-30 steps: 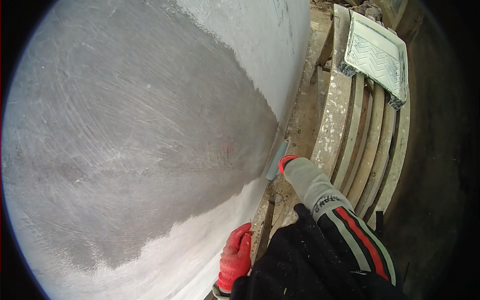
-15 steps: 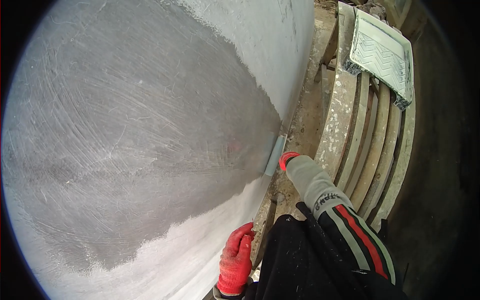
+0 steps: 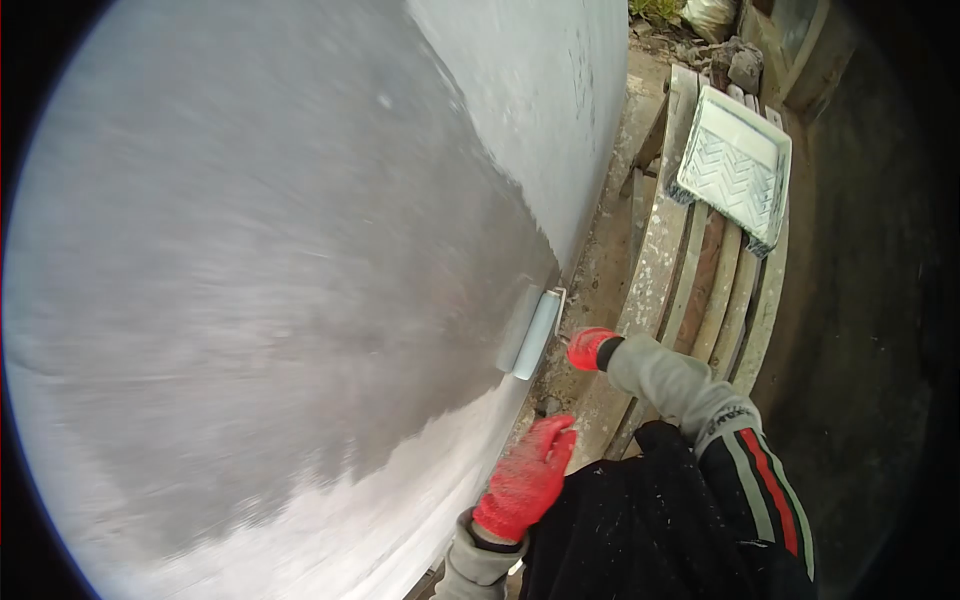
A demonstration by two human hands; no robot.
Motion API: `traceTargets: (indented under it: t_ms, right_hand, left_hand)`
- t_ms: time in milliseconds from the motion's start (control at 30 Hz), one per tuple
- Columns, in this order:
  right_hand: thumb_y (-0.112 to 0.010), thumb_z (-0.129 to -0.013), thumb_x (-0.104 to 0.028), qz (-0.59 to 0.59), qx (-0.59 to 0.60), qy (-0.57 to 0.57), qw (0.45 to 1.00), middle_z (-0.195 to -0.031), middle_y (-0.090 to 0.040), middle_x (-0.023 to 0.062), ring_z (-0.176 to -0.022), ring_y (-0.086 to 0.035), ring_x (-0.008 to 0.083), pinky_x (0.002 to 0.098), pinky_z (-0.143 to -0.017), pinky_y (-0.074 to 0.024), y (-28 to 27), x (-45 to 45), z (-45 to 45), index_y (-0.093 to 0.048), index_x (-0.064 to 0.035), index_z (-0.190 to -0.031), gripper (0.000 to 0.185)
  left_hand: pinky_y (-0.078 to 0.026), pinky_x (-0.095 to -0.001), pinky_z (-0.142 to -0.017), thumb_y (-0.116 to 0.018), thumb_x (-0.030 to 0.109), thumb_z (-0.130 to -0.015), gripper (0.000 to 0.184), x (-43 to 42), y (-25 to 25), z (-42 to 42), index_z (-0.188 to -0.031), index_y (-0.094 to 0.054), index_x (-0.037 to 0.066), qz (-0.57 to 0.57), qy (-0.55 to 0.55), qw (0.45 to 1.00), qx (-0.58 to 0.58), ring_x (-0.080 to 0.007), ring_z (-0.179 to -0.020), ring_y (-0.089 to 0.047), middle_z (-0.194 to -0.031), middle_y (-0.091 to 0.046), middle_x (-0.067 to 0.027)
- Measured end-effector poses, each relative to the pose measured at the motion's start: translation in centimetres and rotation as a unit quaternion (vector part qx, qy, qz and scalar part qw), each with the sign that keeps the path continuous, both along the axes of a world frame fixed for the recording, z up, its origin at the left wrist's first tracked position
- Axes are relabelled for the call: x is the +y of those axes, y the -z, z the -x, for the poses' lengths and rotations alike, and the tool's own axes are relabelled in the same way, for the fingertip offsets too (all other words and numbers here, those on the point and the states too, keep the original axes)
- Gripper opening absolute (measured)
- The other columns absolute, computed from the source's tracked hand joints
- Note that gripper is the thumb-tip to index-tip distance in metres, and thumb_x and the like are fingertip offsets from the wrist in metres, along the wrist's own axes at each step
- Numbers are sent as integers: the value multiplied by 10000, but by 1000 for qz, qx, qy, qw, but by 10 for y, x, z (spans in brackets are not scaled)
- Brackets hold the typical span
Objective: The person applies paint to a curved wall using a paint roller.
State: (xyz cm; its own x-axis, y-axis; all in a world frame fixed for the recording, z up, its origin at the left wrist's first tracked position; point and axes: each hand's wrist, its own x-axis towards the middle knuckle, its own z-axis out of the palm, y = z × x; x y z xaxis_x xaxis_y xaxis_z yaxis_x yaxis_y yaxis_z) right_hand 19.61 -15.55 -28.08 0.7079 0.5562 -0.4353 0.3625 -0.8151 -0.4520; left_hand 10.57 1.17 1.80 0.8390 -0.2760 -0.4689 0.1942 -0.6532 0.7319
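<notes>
My right hand [image 3: 590, 348], in a red glove, is closed at the end of a paint roller's wire frame; the handle is hidden in the fist. The pale roller [image 3: 538, 335] lies against the low part of the wall, with a lighter strip of paint beside it. My left hand [image 3: 528, 478], also red-gloved, is near the wall's lower edge in front of my body. Its fingers are stretched out, with nothing visible in them. The wall [image 3: 300, 240] has a large grey patch bordered by whiter paint.
A white paint tray [image 3: 735, 165] with a ridged slope and pale paint in it rests on a paint-spattered slatted wooden bench [image 3: 655, 250] along the wall. Rubble [image 3: 745, 65] lies beyond the bench. A dark surface [image 3: 850, 330] runs along the right.
The roller has come away from the wall's base corner and shows more fully, with a wider light strip beside it. My left hand has risen to the right. The view has shifted and blurred.
</notes>
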Motion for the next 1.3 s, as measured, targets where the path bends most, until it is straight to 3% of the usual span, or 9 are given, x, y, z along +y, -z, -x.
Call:
traceTargets:
  t_ms: [167,400,600,633,800,833,867,1167,1300]
  right_hand:
    - [-516,-835,-252,-64,-31,24,997,-821,-651,222,-771,-649,388,511,-640,-487,-190,-35,17,-649,-28,-867,263]
    - [-503,-880,-313,-140,103,171,970,-937,-639,260,-932,-601,436,494,-780,-470,-464,-78,28,-594,-6,-1070,373]
    - [-530,-860,-253,-294,-12,159,943,-904,-610,268,-912,-572,459,497,-735,-446,-673,-114,61,-564,-5,-1078,332]
    - [-518,-868,-234,-252,95,207,941,-937,-616,270,-926,-588,442,471,-741,-466,-733,-116,62,-560,3,-1151,372]
    - [-512,-914,-150,-279,-14,230,932,-881,-677,150,-799,-665,293,357,-698,-514,-842,-132,95,-537,-100,-1320,410]
    - [-529,-898,-120,-322,-39,223,919,-823,-677,113,-693,-648,175,312,-624,-511,-871,-130,101,-514,-56,-1337,445]
    - [-537,-973,-249,-442,-109,175,873,-681,-608,-27,-417,-466,80,242,-362,-364,-874,-133,104,-630,-136,-1205,274]
    - [-510,-977,-213,-563,-86,233,788,-581,-467,-44,-471,-376,57,230,-433,-340,-948,-93,104,-609,-124,-1262,315]
    - [-479,-963,-151,-523,-194,174,812,-596,-485,-5,-521,-419,97,269,-501,-400,-1010,-89,84,-549,-133,-1338,382]
  left_hand:
    - [-465,-345,-913,-573,222,-945,289,-45,-123,8,-1185,-597,63,78,46,996,-16,-283,-1086,-605,-1166,-619,-139]
    - [-459,-362,-928,-538,257,-964,346,-75,-283,16,-1223,-551,29,88,116,989,10,-318,-1112,-582,-1213,-579,-163]
    - [-441,-380,-967,-511,263,-971,363,-85,-431,25,-1238,-530,18,70,162,975,-131,-331,-1164,-539,-1228,-557,-178]
    - [-441,-380,-967,-511,263,-971,363,-89,-449,28,-1238,-530,18,60,151,974,-160,-331,-1164,-539,-1228,-557,-178]
    - [-479,-400,-909,-609,173,-892,358,-94,-578,23,-1207,-551,13,114,199,912,-340,-328,-1096,-570,-1219,-571,-164]
    - [-479,-400,-909,-609,173,-892,358,-95,-599,25,-1207,-551,13,103,199,903,-366,-328,-1096,-570,-1219,-571,-164]
    - [-476,-405,-908,-598,219,-904,352,-95,-614,30,-1190,-563,16,108,173,912,-357,-320,-1094,-570,-1209,-578,-147]
    - [-464,-428,-942,-621,209,-887,379,-81,-690,26,-1220,-551,42,93,127,847,-508,-345,-1150,-538,-1271,-540,-172]
    - [-475,-415,-931,-653,126,-834,440,-73,-721,23,-1249,-534,42,90,77,824,-555,-339,-1174,-524,-1310,-513,-174]
